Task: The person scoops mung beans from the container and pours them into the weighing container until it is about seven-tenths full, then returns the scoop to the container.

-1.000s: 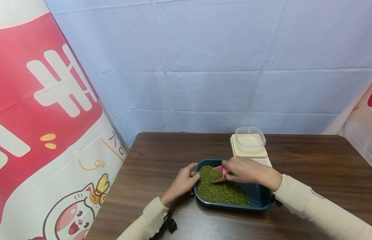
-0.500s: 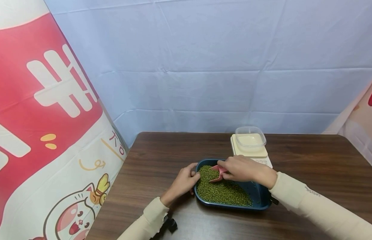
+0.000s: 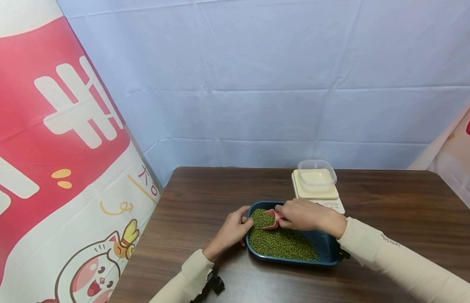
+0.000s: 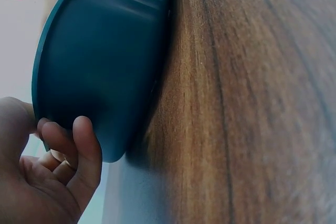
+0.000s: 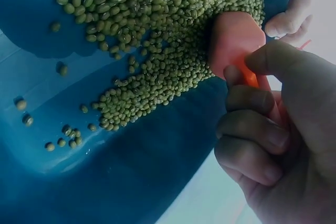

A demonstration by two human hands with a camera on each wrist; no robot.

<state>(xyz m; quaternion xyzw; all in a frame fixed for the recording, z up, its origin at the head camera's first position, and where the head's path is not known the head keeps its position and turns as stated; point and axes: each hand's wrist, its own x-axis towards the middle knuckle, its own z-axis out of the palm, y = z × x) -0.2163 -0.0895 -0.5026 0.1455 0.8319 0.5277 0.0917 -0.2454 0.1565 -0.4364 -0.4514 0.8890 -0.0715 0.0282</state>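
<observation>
A blue tray [image 3: 295, 261] of green mung beans [image 3: 278, 244] stands on the table, the beans heaped toward its left side. My right hand [image 3: 305, 213] grips the handle of a pink scoop [image 3: 271, 219], whose bowl is pushed into the beans near the tray's left half. In the right wrist view, fingers [image 5: 247, 129] curl round the scoop's handle. My left hand [image 3: 230, 230] pinches the tray's left rim, thumb on the upper edge. The left wrist view shows that hand's fingertips [image 4: 86, 135] against the tray's outer wall [image 4: 105, 51].
Behind the tray, a clear plastic container [image 3: 317, 173] sits on a cream kitchen scale [image 3: 320, 193]. A brown wooden table [image 3: 212, 185] bears everything. Pale blue cloth [image 3: 257, 118] hangs behind it, and a printed banner [image 3: 68, 176] on the left.
The right hand has moved the scoop a little to the left through the beans. My left hand stays on the tray's rim.
</observation>
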